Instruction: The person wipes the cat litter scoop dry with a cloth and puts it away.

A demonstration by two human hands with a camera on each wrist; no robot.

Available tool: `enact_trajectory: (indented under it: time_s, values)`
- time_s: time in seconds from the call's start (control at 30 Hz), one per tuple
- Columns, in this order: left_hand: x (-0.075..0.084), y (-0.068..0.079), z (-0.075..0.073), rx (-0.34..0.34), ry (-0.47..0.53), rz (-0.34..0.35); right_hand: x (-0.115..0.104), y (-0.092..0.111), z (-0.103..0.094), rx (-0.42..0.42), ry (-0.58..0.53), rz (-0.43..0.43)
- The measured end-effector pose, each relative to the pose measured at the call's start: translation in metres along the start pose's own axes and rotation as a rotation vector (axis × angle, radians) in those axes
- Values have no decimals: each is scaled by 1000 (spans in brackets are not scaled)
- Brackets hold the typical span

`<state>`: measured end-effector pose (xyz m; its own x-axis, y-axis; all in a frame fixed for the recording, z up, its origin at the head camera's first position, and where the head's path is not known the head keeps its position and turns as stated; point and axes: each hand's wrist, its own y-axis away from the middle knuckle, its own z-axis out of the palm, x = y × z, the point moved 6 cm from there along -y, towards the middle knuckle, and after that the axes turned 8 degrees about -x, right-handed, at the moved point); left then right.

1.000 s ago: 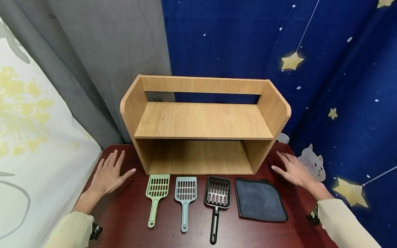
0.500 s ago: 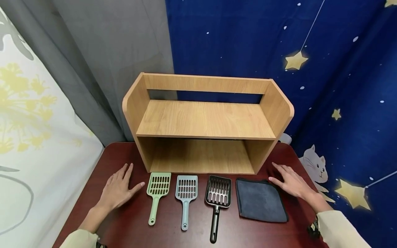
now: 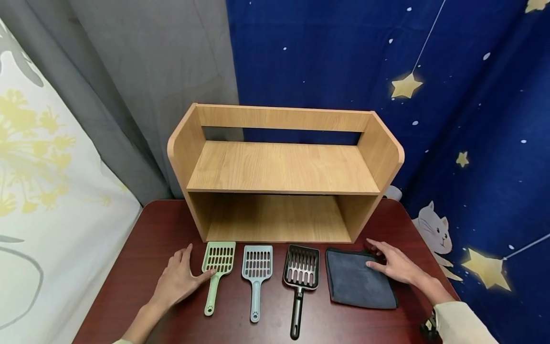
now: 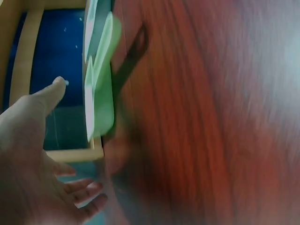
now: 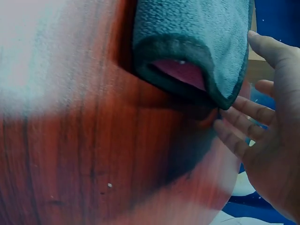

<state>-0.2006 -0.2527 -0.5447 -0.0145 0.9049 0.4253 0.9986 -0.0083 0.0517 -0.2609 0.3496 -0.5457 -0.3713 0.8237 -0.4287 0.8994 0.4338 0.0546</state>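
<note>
A green litter scoop (image 3: 218, 260) lies on the table, its slotted head toward the shelf. My left hand (image 3: 178, 279) is just left of it, fingers spread, with the thumb tip over the scoop's neck in the head view. The left wrist view shows that thumb (image 4: 54, 93) near the green scoop (image 4: 101, 98); contact cannot be told. At the right, my right hand (image 3: 397, 265) reaches over the far right corner of a folded grey cloth (image 3: 358, 282). Its fingers (image 5: 251, 112) are extended beside the cloth's edge (image 5: 192, 47) in the right wrist view.
A light-blue litter scoop (image 3: 256, 274) and a black litter scoop (image 3: 301, 272) lie between the hands. Behind them stands a two-tier wooden shelf (image 3: 281, 167). The dark red table (image 3: 146, 248) ends near curtains (image 3: 451, 119) at the back and sides.
My left hand has moved right and nearer, from the table's left side to the green scoop. The right hand has moved left, from the table onto the grey cloth's corner. The scoops lie unmoved.
</note>
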Motion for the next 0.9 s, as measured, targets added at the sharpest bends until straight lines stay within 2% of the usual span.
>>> enact_trajectory:
  time_s: [0.17,0.33,0.5,0.8,0.9]
  values:
    - [6,8,13,-41,66,-56,-1,0,3,24,-95,-44]
    - [14,14,20,-24,96,-50,2,-3,6,18,-180,-10]
    - [20,17,25,1,122,-44,5,-7,9,-4,-228,-13]
    - [29,20,32,63,126,-12,-1,-16,14,-173,-332,-110]
    - [31,20,32,75,128,-6,-3,-16,15,-198,-350,-119]
